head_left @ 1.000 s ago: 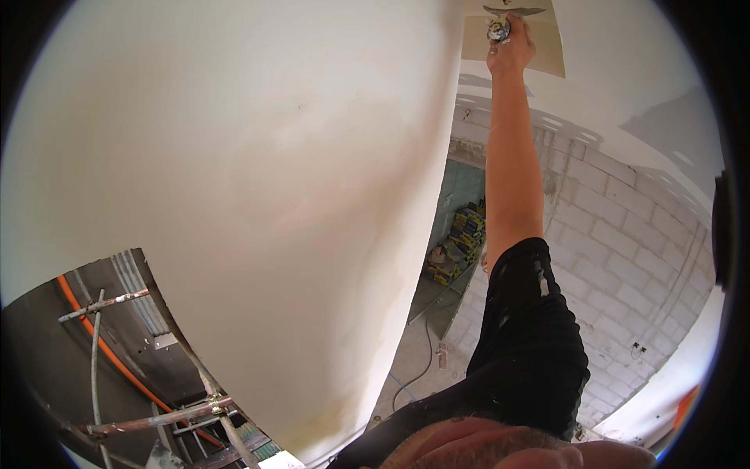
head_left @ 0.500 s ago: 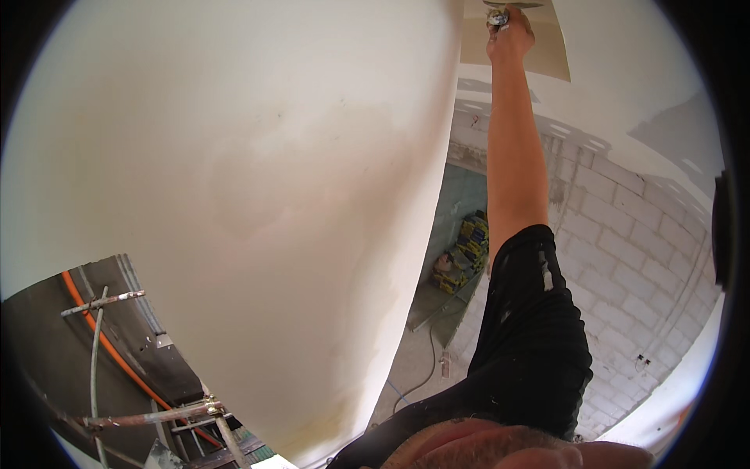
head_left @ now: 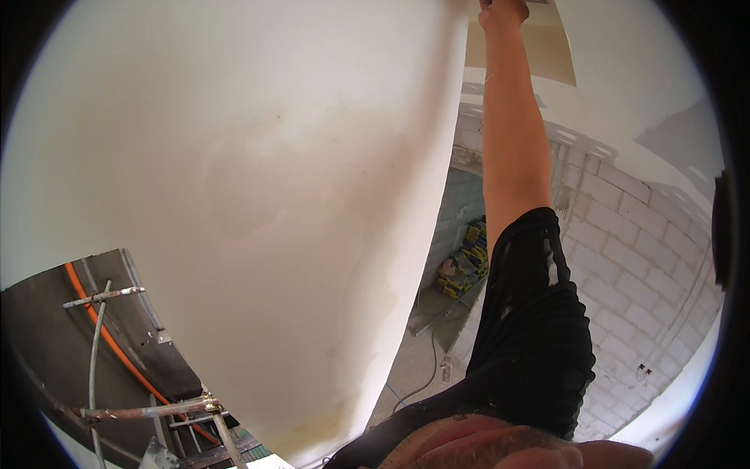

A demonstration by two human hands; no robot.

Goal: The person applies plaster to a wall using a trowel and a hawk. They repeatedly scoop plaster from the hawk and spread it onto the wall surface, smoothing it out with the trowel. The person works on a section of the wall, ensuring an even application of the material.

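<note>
My right hand is raised at the far end of my stretched-out arm, partly cut off by the top edge. Its visible fingers are curled closed. Beside it, only a sliver of the putty knife's blade shows; the handle is out of sight. The hand is nearest to a beige-brown panel area on the white overhead surface. My left hand is not in view.
A broad white curved surface with damp-looking patches fills the left and middle. Scaffold tubes and an orange hose are at lower left. To the right stands a block wall. Stacked bags lie on the floor below.
My right hand has moved farther up, with the putty knife, which showed more fully before, now mostly past the top edge. The view has shifted slightly.
</note>
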